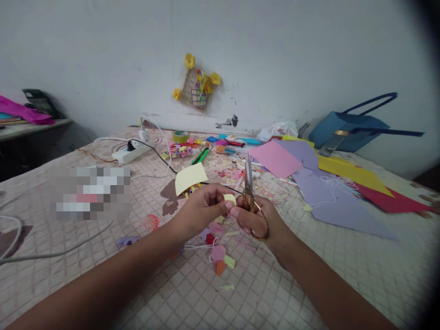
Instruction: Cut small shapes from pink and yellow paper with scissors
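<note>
A small piece of pale yellow paper is pinched between the fingertips of my left hand. My right hand grips a pair of scissors with gold-coloured handles, its blades pointing up and away from me. The right thumb and fingertips meet the left ones at the edge of the small paper. Just beyond my left hand lies a larger pale yellow sheet, slightly curled. Below the hands, a pink paper circle and an orange scrap rest on the checked cloth.
A green cutter, a roll of tape and many paper scraps lie farther back. Purple sheets, a pink sheet and a blue bag are at right. A power strip with cables stands at left.
</note>
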### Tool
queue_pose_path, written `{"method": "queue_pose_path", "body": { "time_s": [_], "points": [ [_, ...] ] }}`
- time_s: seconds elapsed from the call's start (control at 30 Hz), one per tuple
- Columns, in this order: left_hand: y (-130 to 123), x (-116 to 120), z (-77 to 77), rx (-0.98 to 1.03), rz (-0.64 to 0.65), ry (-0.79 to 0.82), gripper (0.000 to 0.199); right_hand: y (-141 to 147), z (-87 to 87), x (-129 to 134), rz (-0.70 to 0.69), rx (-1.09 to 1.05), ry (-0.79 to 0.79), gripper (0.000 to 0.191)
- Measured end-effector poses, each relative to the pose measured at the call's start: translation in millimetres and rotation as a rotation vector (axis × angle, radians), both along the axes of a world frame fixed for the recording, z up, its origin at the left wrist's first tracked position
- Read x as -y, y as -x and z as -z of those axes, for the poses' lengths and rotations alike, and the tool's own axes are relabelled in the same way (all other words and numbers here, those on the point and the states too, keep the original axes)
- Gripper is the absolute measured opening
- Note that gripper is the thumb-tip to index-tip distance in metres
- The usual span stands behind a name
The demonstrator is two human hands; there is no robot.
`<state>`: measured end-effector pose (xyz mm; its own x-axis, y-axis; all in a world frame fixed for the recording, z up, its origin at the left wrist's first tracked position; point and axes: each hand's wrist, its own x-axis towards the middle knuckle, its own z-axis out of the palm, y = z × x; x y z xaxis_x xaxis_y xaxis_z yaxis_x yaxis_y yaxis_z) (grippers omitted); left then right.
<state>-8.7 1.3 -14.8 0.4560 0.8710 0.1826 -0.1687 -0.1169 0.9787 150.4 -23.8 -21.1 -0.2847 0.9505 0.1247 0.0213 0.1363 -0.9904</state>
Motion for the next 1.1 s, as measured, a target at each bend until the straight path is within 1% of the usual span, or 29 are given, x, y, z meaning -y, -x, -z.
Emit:
{"method": "queue_pose_path", "body": {
  "time_s": [0.1, 0.17, 0.27, 0.43, 0.57, 0.67, 0.77, 0.87, 0.93, 1.1],
  "points": [
    [-0.5, 1.0, -1.3, 0.036, 0.029, -0.013, 0.028, -0.8, 0.1, -0.1, 0.014, -0.005, 0.012, 0.019],
    [0.3, 1.3, -3.3, 0.025, 0.032, -0.025, 0.026, -1.6, -0.2, 0.3, 0.022, 0.005, 0.001, 0.019],
    [2.8, 0.6, -6.0, -0.044, 0.013, -0.036, 0.025, -1.9, -1.4, 1.2, 0.050, 0.056, -0.016, 0.018],
    [6.5, -1.7, -6.9, -0.163, 0.035, -0.065, 0.022, -0.8, -0.6, 0.3, 0.123, 0.162, -0.089, 0.019],
    [6.4, -1.8, -7.1, -0.230, -0.004, -0.097, 0.015, -2.8, 4.5, -3.0, 0.151, 0.139, -0.096, 0.017],
    [5.1, -0.2, -8.1, -0.236, 0.033, -0.065, 0.013, -4.2, 6.1, -4.4, 0.175, 0.132, -0.114, 0.015],
    [4.3, 1.4, -8.5, -0.264, 0.027, -0.073, 0.014, -3.2, 3.5, -3.0, 0.159, 0.139, -0.107, 0.015],
    [4.5, 2.1, -7.3, -0.288, -0.019, -0.139, 0.017, -1.3, -0.7, -0.2, 0.153, 0.149, -0.075, 0.015],
    [5.0, 2.2, -6.3, -0.282, -0.026, -0.178, 0.020, -0.7, -2.1, 0.8, 0.165, 0.152, -0.066, 0.015],
    [5.7, 3.5, -6.8, -0.337, -0.009, -0.227, 0.016, -2.3, -1.4, -0.4, 0.147, 0.127, -0.073, 0.016]
  ]
}}
